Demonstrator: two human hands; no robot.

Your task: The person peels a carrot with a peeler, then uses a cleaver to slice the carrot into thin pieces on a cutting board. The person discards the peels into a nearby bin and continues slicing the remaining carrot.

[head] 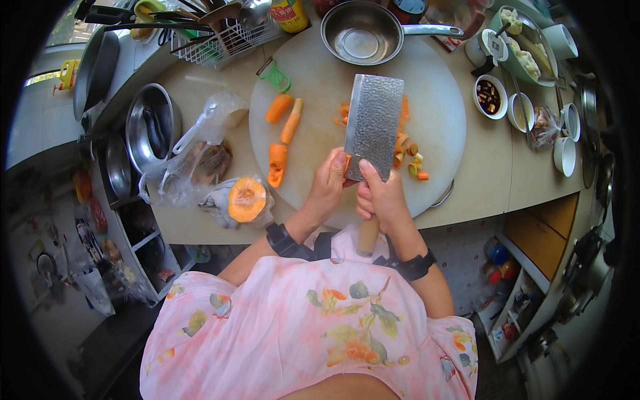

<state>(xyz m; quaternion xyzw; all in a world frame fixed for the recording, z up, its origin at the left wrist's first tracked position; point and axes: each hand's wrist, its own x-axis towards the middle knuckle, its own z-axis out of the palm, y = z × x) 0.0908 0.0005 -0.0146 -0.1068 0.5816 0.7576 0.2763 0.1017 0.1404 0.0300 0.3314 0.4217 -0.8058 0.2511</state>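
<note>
My right hand (381, 194) grips the wooden handle of a cleaver (376, 122), its thumb pressed on the flat of the blade. The broad hammered-metal blade points away from me over a round white cutting board (310, 60). Close against the blade's lower left, my left hand (325, 182) pinches a small orange piece (347, 163), apparently carrot; its fingertips are partly hidden behind the blade. Cut carrot chunks (412, 159) lie right of the blade, and more orange bits (343, 112) show to its left. Longer peeled carrot pieces (291, 122) rest on the board's left side.
A green peeler (276, 77) and a steel pan (362, 35) occupy the board's far side. Left are a halved pumpkin (247, 199), plastic bags (200, 160) and a steel bowl (150, 127). Small bowls (490, 97) and a cauliflower basin (525, 55) stand right.
</note>
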